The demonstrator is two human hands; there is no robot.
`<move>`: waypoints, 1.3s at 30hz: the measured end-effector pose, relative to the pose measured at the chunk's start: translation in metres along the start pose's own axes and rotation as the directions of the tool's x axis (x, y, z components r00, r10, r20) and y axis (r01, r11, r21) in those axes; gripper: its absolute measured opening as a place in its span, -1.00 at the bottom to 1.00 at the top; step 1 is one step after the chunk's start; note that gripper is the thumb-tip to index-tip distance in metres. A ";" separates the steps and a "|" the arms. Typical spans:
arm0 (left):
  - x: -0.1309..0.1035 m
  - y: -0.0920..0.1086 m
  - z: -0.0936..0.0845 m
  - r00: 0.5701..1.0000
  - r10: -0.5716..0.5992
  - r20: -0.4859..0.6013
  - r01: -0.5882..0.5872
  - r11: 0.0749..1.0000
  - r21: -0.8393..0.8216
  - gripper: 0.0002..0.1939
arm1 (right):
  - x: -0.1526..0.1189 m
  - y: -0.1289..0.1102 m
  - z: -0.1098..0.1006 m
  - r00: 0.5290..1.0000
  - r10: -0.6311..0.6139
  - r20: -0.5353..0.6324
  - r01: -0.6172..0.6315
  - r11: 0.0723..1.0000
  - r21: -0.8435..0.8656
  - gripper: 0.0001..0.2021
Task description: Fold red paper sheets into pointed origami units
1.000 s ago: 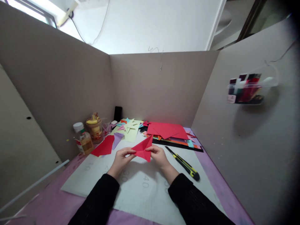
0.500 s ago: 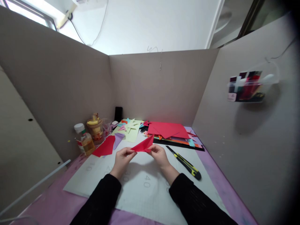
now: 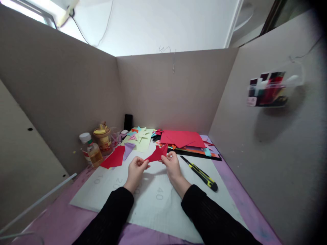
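Observation:
A folded red paper piece [image 3: 156, 155] with pointed corners is held up above the white mat [image 3: 153, 207]. My left hand [image 3: 137, 169] pinches its left tip between thumb and fingers. At its right side my right hand [image 3: 171, 165] grips the paper, thumb in front and fingers partly hidden behind it. Just right of my right hand a black and yellow utility knife [image 3: 201, 174] lies on the mat. Left of my left hand lie a red paper sheet [image 3: 114, 158] and a purple paper triangle [image 3: 128, 150].
Behind my hands is a stack topped with red paper [image 3: 184, 137]. Folded paper stars [image 3: 141, 134] lie on pale green paper. Bottles [image 3: 94, 154] and a brown lidded cup [image 3: 103, 139] stand at the left. Grey partitions [image 3: 168, 95] enclose the desk; a plastic holder [image 3: 270, 89] hangs at right.
The red paper has turned and opened out, now showing a notched shape with its point up at the right. Both hands have shifted slightly, and the camera view has tilted a little.

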State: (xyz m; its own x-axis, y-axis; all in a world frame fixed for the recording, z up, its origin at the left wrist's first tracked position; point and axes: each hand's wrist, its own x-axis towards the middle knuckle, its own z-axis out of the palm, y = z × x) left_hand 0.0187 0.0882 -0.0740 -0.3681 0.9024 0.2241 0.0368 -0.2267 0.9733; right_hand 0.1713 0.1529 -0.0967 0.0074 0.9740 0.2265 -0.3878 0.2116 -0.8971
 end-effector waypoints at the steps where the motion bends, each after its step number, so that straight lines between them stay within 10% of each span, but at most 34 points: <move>1: 0.001 -0.001 -0.001 1.000 -0.008 -0.012 0.008 1.000 -0.005 -0.67 | 0.001 0.001 -0.001 1.000 0.001 -0.012 -0.001 1.000 -0.006 -0.63; 9: 0.008 -0.004 -0.009 0.994 0.059 -0.089 -0.056 0.998 0.036 -0.48 | 0.003 -0.002 -0.007 1.000 -0.023 0.015 0.024 0.994 -0.104 -0.69; 15: 0.000 -0.001 0.001 0.965 -0.082 0.251 0.049 0.990 0.136 -0.10 | -0.013 -0.006 0.004 0.978 -0.010 0.207 0.048 0.982 -0.181 -0.74; 39: -0.003 0.000 0.004 0.944 -0.185 0.275 0.195 0.981 -0.008 -0.43 | -0.019 0.003 0.009 0.967 0.124 0.221 -0.077 0.974 -0.212 -0.54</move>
State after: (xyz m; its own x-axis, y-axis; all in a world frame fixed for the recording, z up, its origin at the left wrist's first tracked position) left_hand 0.0235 0.0870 -0.0749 -0.0989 0.9941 0.0454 -0.0431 -0.0498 0.9978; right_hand 0.1617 0.1345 -0.1003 -0.2451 0.9504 0.1914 -0.1830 0.1485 -0.9718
